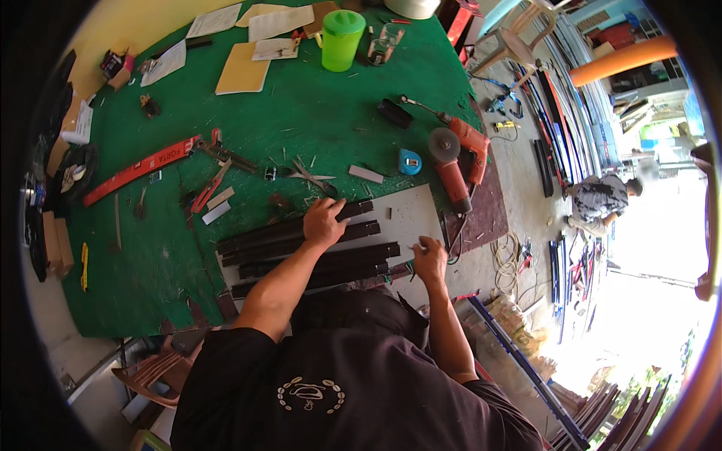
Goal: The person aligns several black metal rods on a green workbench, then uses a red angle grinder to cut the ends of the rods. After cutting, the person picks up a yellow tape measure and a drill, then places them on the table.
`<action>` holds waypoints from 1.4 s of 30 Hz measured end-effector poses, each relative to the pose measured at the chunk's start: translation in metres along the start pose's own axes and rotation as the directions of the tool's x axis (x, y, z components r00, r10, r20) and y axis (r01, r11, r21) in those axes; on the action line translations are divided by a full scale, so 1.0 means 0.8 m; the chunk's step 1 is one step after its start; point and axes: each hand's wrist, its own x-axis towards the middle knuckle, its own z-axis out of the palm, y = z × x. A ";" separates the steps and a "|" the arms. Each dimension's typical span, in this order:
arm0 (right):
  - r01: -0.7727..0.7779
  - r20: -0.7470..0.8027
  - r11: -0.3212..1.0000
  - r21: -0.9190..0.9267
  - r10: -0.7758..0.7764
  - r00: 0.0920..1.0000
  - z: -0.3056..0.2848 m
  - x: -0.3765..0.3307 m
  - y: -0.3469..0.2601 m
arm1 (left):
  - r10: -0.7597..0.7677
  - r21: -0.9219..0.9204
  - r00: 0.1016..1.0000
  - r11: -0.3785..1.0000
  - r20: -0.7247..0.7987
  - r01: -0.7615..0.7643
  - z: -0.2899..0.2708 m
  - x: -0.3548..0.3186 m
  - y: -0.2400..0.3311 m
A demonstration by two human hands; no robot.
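Several dark brown metal bars lie side by side in front of me on a pale grey sheet. My left hand rests on the farther bars near their right ends, thumb and fingers apart. To the right of the bar ends, my right hand hovers over the sheet's near right edge. Its fingers are curled together, and whatever may be between them is too small to make out. Beyond the bars are scissors, red-handled pliers and a small light block.
An angle grinder and an orange drill lie at the green table's right side, beside a blue tape measure. A red level lies left. A lime-green pitcher stands at the back. Another person crouches at right.
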 end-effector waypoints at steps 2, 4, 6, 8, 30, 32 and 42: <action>-0.165 -0.007 0.986 -0.021 0.165 0.986 -0.019 -0.005 0.020 | -0.006 0.013 0.999 1.000 0.038 0.005 0.001 0.001 0.000; -0.068 0.053 0.997 0.041 0.066 0.996 -0.024 -0.015 0.029 | 0.040 0.003 0.999 0.999 0.009 -0.040 0.002 0.005 0.002; 0.005 0.139 0.996 0.085 -0.017 0.990 -0.019 -0.024 0.028 | 0.094 -0.042 0.995 0.995 -0.033 -0.095 -0.001 0.007 0.008; 0.023 0.159 0.985 0.170 -0.051 0.986 -0.011 -0.031 0.019 | 0.172 -0.022 0.971 0.984 -0.167 -0.178 -0.008 0.001 0.016; 0.258 0.087 0.958 0.129 -0.270 0.959 0.070 0.026 -0.051 | 0.102 0.113 0.994 0.989 -0.045 -0.096 -0.026 -0.136 0.058; 0.256 0.083 0.956 0.143 -0.269 0.959 0.073 0.027 -0.051 | 0.074 0.116 0.997 0.991 -0.032 -0.070 -0.033 -0.143 0.053; -0.086 -0.115 0.990 0.116 0.099 0.988 0.008 -0.031 0.054 | 0.079 0.049 0.996 0.996 0.050 -0.081 -0.081 -0.218 0.033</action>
